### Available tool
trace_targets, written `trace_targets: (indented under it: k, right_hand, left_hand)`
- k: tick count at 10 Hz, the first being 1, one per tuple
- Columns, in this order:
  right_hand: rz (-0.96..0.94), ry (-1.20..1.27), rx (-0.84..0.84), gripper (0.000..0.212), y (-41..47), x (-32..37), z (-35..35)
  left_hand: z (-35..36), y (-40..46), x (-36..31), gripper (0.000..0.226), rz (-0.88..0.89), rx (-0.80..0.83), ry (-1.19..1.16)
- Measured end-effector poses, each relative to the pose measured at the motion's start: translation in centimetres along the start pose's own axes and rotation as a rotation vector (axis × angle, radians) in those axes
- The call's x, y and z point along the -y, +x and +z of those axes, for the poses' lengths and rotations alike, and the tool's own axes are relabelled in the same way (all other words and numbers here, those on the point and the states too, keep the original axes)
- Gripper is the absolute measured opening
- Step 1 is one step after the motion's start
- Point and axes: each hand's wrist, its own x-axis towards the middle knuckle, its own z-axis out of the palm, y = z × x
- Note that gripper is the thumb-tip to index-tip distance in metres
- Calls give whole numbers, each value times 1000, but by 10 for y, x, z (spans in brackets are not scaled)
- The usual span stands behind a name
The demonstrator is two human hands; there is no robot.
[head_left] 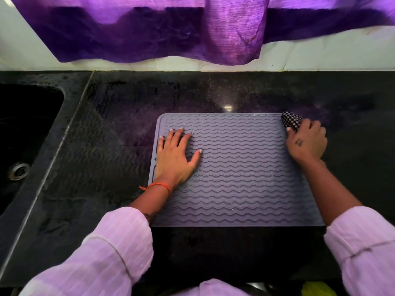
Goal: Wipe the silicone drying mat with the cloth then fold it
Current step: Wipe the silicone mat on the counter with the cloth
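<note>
The grey silicone drying mat lies flat and unfolded on the black stone counter, with its wavy ridges facing up. Its far edge runs parallel to the white wall, and a wide strip of bare counter lies between them. Its near edge stops short of the counter's front edge, so a dark band of stone is free there too. The left hand rests palm down on the left part of the mat, the fingers spread wide and flat, the little finger close to the mat's left border. The right hand is at the far right corner of the mat, closed around a bunched checked cloth; the cloth sticks out past the fingers and touches the corner. This hand lies across the right edge, partly on the mat and partly over the counter. To the left of the mat the counter is open up to the sink, which is well apart from it. To the right the stone is also bare. A purple curtain hangs over the wall, its hem above the counter. Both forearms come out from rolled pale pink sleeves, and an orange thread circles the left wrist.
</note>
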Motion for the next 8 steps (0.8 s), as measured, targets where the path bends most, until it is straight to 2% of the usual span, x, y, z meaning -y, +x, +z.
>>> trace_targets:
  k: [1, 2, 3, 4, 5, 7, 8]
  right_hand:
    - [-11, 40, 117, 45, 14, -7, -6]
    - [-19, 78, 139, 46, 31, -13, -14]
    - [-36, -3, 64, 43, 26, -4, -6]
    - [-46, -52, 63, 40, 26, 1, -1]
    - [-58, -30, 167, 44, 41, -1, -10]
    - [-73, -34, 145, 43, 32, 15, -1]
    - [-61, -37, 210, 43, 37, 17, -7]
  left_hand:
    - [0, 0, 0, 69, 2, -5, 1]
    - [0, -1, 0, 69, 1, -9, 6]
    - [1, -3, -2, 69, 4, -8, 5]
    - [2, -1, -3, 68, 5, -20, 7]
    - [1, 1, -2, 68, 2, -18, 20]
    - [1, 0, 0, 68, 3, -18, 17]
    - [1, 0, 0, 68, 1, -17, 18]
